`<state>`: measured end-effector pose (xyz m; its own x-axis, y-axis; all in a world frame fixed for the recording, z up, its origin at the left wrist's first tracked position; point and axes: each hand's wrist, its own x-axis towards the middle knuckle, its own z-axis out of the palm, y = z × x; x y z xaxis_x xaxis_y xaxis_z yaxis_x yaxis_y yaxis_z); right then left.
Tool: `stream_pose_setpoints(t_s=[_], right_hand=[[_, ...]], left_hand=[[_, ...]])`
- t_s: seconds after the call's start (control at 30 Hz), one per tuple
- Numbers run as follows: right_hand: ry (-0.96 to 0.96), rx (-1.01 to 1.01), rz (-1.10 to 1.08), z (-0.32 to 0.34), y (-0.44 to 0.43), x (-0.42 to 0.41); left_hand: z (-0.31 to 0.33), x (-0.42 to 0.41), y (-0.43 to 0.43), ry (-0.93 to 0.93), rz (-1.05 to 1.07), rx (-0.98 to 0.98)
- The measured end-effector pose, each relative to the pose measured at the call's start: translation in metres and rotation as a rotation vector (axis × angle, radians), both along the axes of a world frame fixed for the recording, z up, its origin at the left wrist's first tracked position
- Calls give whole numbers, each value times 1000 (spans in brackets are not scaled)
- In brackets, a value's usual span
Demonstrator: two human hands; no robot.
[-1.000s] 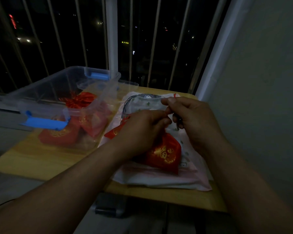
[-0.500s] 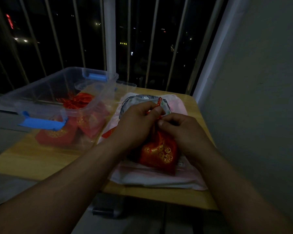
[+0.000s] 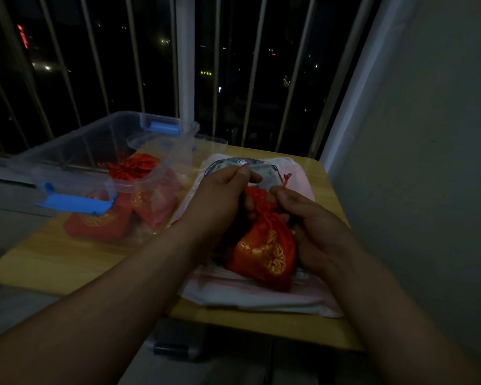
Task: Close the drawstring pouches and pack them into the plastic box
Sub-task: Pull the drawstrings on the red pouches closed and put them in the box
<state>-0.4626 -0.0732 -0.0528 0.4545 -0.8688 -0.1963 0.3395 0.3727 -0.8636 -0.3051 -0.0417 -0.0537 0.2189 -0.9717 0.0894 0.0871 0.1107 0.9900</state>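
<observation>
A red drawstring pouch with gold print (image 3: 264, 251) lies on a pale flat bag at the middle of the table, its neck gathered. My left hand (image 3: 220, 198) grips the pouch's neck from the left, thumb and finger pinched near the top. My right hand (image 3: 317, 226) holds the pouch from the right and pinches its red cord (image 3: 286, 180), whose knotted end sticks up. A clear plastic box with blue latches (image 3: 75, 202) stands to the left, with several red pouches (image 3: 131, 169) inside.
The pale plastic bag (image 3: 261, 298) covers the right half of the small wooden table (image 3: 67, 262); a grey pouch (image 3: 233, 163) lies at its far end. A barred window is right behind the table, and a wall runs close on the right.
Both hands have dropped nearer to me along the pouch. The pouch's neck has drawn tighter, and the cord's knotted end now sticks out above my right hand.
</observation>
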Motion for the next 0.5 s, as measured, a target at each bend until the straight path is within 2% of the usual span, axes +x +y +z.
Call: stream_pose_setpoints(t_s=[0.07, 0.2, 0.37, 0.5], right_hand=[[76, -3, 45, -1, -3, 0], [215, -8, 92, 2, -3, 5], [356, -178, 139, 8, 1, 11], [403, -292, 196, 10, 4, 11]], left_hand=[[5, 3, 0, 29, -6, 0], [14, 10, -5, -85, 35, -82], [19, 9, -10, -211, -86, -128], [19, 6, -12, -243, -173, -119]])
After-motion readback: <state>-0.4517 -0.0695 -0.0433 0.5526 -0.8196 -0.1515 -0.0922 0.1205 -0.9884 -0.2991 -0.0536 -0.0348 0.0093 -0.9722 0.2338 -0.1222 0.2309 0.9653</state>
